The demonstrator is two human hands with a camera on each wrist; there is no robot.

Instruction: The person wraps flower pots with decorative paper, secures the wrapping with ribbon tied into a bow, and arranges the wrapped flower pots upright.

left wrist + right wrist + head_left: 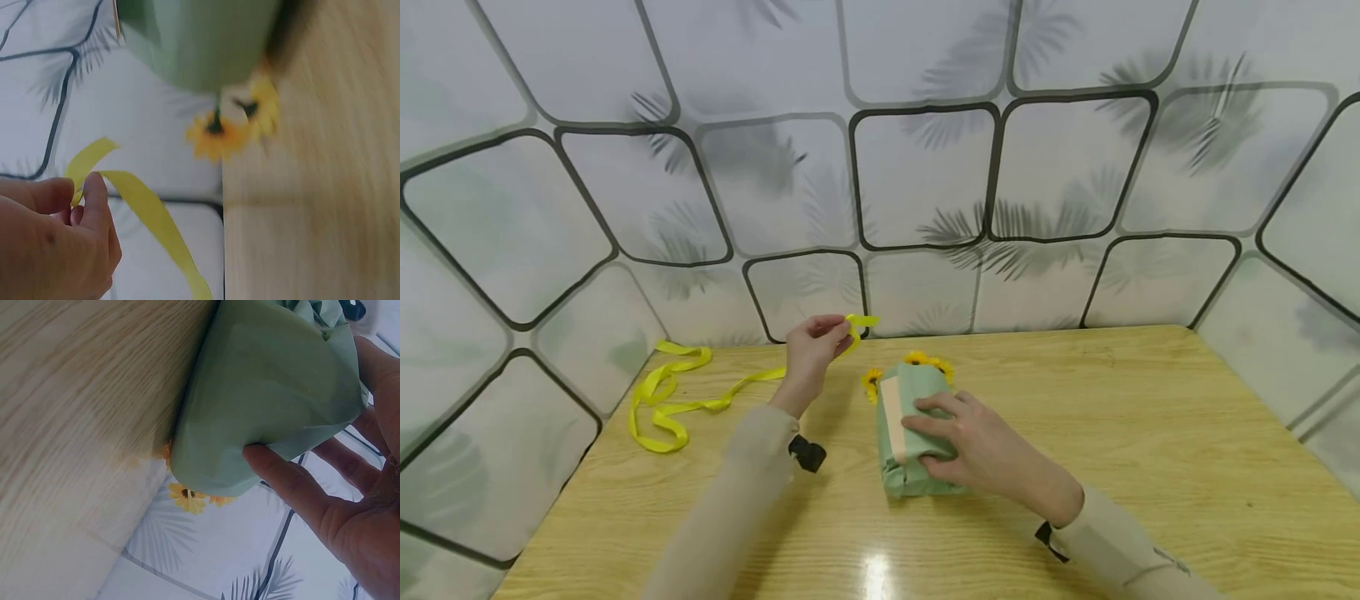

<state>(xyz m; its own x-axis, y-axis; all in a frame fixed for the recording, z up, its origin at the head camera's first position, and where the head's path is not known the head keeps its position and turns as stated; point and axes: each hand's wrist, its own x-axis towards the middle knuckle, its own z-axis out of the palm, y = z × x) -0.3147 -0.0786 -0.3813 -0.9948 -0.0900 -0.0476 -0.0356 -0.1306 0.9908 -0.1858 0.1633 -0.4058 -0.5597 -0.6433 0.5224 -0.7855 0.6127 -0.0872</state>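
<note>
A bouquet in green wrapping paper lies on the table, a cream strip running along its top. Yellow flowers show at its far end; in the left wrist view the flowers have dark centres. My right hand holds the bouquet from its right side, fingers over the paper, thumb lower down. In the right wrist view the fingers touch the green paper. To the left of the bouquet, my left hand pinches a yellow ribbon near one end, between thumb and fingertips, raised above the table.
The rest of the ribbon trails in loose loops at the left of the wooden table. A patterned cloth wall closes off the back and both sides. Each wrist carries a black strap, such as the left one.
</note>
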